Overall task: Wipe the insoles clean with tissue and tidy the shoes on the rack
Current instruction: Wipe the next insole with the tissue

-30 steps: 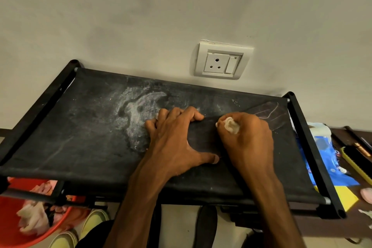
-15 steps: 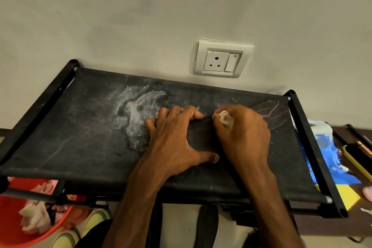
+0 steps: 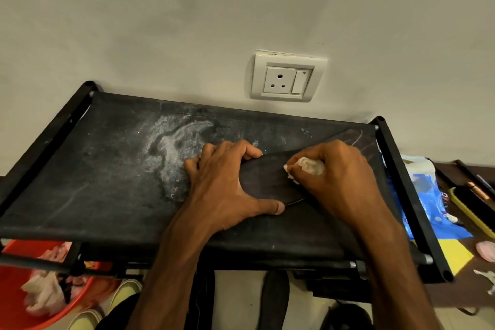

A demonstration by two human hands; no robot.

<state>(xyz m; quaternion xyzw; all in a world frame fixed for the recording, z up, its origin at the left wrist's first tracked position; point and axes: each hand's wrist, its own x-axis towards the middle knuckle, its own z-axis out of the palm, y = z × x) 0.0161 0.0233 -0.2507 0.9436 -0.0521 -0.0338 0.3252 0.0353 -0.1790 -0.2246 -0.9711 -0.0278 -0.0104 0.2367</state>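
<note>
A dark insole lies on the black fabric top shelf of the shoe rack, right of centre. My left hand grips its left end, fingers curled over the far edge and thumb at the near edge. My right hand holds a crumpled white tissue and presses it on the insole's middle. The insole's far right tip shows beyond my right hand. White dust smears the shelf left of my hands.
A wall socket sits above the rack. An orange bin with used tissues stands at the lower left. Yellow-green shoes and dark shoes lie below. A blue packet and a brush lie right of the rack.
My right hand with the tissue has slid left along the insole toward my left hand. My left hand stays in place on the insole.
</note>
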